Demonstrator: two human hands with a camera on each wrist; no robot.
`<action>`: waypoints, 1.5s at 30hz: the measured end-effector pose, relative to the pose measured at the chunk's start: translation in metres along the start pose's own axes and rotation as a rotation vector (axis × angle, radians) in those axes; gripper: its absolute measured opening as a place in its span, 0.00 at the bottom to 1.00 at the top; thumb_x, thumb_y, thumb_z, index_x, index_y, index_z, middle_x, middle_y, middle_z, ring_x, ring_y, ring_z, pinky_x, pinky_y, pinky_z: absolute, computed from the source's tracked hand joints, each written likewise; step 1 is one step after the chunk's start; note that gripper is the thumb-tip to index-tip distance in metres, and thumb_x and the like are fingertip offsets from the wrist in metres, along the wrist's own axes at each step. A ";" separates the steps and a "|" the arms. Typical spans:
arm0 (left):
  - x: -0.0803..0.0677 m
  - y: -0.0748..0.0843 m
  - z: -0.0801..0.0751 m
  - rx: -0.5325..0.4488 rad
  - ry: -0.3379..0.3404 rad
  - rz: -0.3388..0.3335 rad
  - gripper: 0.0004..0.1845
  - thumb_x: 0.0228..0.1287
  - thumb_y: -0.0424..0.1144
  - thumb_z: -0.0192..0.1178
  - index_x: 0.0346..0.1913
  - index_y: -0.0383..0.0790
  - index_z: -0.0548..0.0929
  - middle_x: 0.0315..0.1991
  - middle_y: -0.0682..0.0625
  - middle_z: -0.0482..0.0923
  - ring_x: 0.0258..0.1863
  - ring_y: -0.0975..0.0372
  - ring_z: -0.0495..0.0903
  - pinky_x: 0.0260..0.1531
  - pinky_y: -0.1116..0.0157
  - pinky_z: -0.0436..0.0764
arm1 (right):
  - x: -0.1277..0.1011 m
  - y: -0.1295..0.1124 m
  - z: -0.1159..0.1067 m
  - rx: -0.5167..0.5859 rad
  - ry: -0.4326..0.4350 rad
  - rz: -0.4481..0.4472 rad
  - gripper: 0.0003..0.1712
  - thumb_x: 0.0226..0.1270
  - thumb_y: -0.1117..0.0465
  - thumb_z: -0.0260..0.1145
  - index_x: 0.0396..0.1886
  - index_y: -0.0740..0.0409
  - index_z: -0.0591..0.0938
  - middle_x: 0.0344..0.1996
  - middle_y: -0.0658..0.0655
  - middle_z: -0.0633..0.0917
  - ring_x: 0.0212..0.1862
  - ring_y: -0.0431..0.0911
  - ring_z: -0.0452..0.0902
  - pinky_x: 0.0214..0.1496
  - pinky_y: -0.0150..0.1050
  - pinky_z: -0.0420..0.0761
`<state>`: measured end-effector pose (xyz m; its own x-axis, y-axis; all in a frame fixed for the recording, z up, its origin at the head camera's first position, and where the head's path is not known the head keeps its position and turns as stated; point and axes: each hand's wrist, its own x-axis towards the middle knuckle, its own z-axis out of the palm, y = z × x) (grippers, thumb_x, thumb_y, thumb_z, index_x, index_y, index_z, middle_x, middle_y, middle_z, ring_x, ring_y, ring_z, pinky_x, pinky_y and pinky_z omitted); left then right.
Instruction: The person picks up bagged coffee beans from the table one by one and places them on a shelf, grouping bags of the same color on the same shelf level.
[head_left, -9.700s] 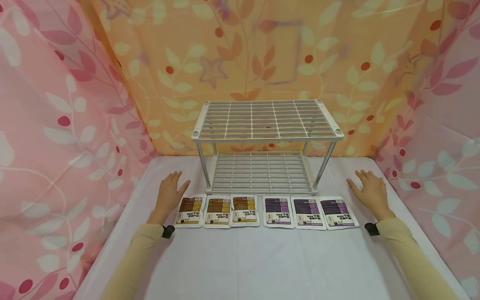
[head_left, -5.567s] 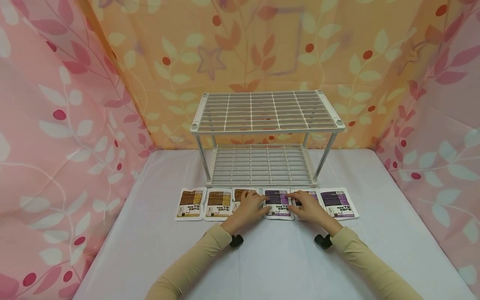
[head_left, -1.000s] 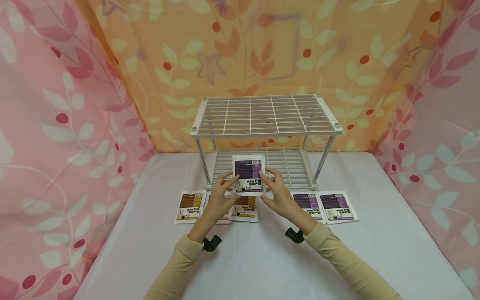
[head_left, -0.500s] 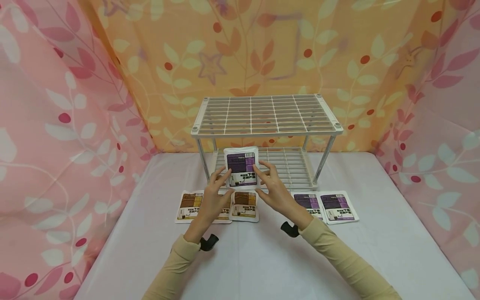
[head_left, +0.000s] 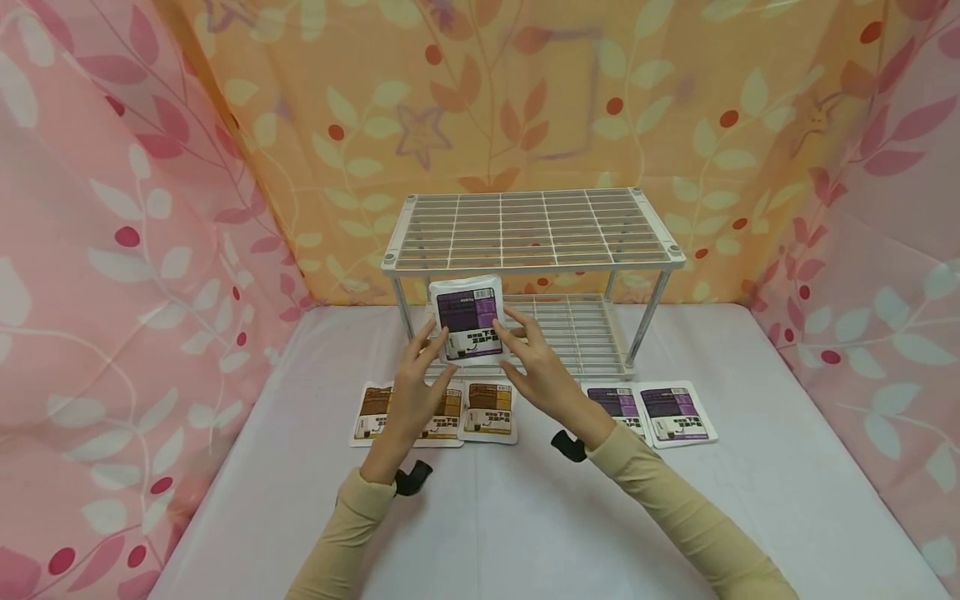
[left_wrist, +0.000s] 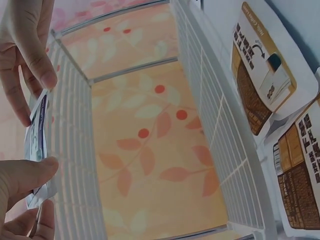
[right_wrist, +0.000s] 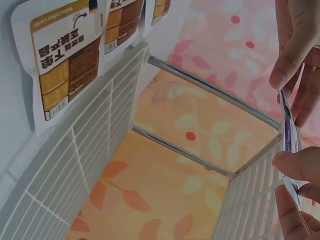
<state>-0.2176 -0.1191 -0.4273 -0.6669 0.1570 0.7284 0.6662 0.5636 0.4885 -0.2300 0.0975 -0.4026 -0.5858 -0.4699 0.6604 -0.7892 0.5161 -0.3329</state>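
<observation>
Holding a purple packet (head_left: 468,318) up in the air, both hands pinch it only at its side edges: the left hand (head_left: 415,393) takes the left edge between thumb and fingertips, the right hand (head_left: 538,373) takes the right edge in the same way. The packet stands upright in front of the white wire rack (head_left: 530,240), just under the front edge of the top shelf and above the lower shelf (head_left: 570,333), near the left front leg (head_left: 403,317).

The grip looks light to me. The packet is flat and smooth, and in the left wrist view it (left_wrist: 39,145) is seen edge-on between a thumb and a fingertip, so I think it can slip or turn if one hand lets go too early.

The opening between the two shelves is low. If the packet stays upright, its upper edge can knock against the top shelf and be pushed out of the fingers. The lower shelf is made of thin bars with gaps, so a corner can catch there and the packet can lie crooked or lean.

Three brown packets (head_left: 488,412) lie on the white table (head_left: 525,533) right under the wrists, partly hidden by the left hand, and two more purple packets (head_left: 651,412) lie beside the right forearm. A low sleeve can drag them out of their row.
</observation>
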 end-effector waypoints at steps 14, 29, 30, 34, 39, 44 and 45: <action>0.012 -0.001 -0.010 0.024 0.098 0.053 0.30 0.50 0.23 0.66 0.60 0.32 0.73 0.65 0.39 0.64 0.51 0.50 0.72 0.50 0.58 0.76 | 0.020 -0.007 -0.001 -0.040 0.045 -0.060 0.34 0.55 0.73 0.67 0.63 0.67 0.68 0.68 0.66 0.57 0.52 0.52 0.74 0.43 0.36 0.81; 0.023 -0.005 -0.022 0.001 0.179 0.095 0.20 0.55 0.24 0.62 0.53 0.33 0.79 0.58 0.41 0.72 0.56 0.51 0.72 0.54 0.64 0.74 | 0.041 -0.009 -0.001 -0.049 0.068 -0.127 0.26 0.58 0.71 0.65 0.58 0.66 0.75 0.63 0.64 0.67 0.55 0.53 0.73 0.51 0.37 0.79; 0.024 -0.006 -0.022 0.000 0.185 0.096 0.19 0.55 0.24 0.62 0.53 0.33 0.80 0.58 0.42 0.73 0.57 0.52 0.72 0.54 0.64 0.74 | 0.042 -0.008 -0.001 -0.049 0.070 -0.134 0.25 0.58 0.71 0.65 0.57 0.66 0.75 0.62 0.64 0.68 0.56 0.53 0.72 0.53 0.38 0.78; 0.027 -0.007 -0.025 -0.002 0.198 0.086 0.18 0.57 0.25 0.61 0.52 0.34 0.80 0.58 0.43 0.73 0.58 0.53 0.72 0.56 0.64 0.73 | 0.046 -0.009 0.000 -0.051 0.081 -0.157 0.21 0.59 0.71 0.64 0.54 0.65 0.78 0.60 0.65 0.70 0.58 0.55 0.71 0.57 0.38 0.76; 0.031 -0.007 -0.029 -0.031 0.215 0.084 0.17 0.56 0.24 0.61 0.50 0.33 0.81 0.58 0.43 0.74 0.59 0.53 0.72 0.56 0.64 0.73 | 0.051 -0.009 0.000 -0.061 0.087 -0.158 0.20 0.60 0.71 0.63 0.53 0.65 0.79 0.60 0.65 0.72 0.58 0.55 0.72 0.59 0.37 0.74; 0.036 -0.009 -0.031 -0.027 0.221 0.091 0.17 0.56 0.24 0.61 0.50 0.33 0.81 0.58 0.43 0.74 0.59 0.53 0.72 0.56 0.66 0.74 | 0.056 -0.010 -0.001 -0.065 0.094 -0.158 0.19 0.61 0.70 0.63 0.53 0.64 0.79 0.60 0.64 0.72 0.57 0.55 0.73 0.55 0.39 0.77; 0.037 -0.009 -0.032 -0.028 0.221 0.092 0.17 0.56 0.24 0.61 0.50 0.33 0.81 0.58 0.43 0.74 0.59 0.53 0.72 0.56 0.66 0.74 | 0.057 -0.010 -0.001 -0.066 0.099 -0.161 0.19 0.61 0.70 0.63 0.53 0.64 0.79 0.60 0.64 0.72 0.57 0.55 0.73 0.54 0.39 0.78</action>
<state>-0.2377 -0.1442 -0.3895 -0.5160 0.0236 0.8562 0.7314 0.5323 0.4262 -0.2553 0.0664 -0.3604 -0.4297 -0.4793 0.7652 -0.8554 0.4875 -0.1750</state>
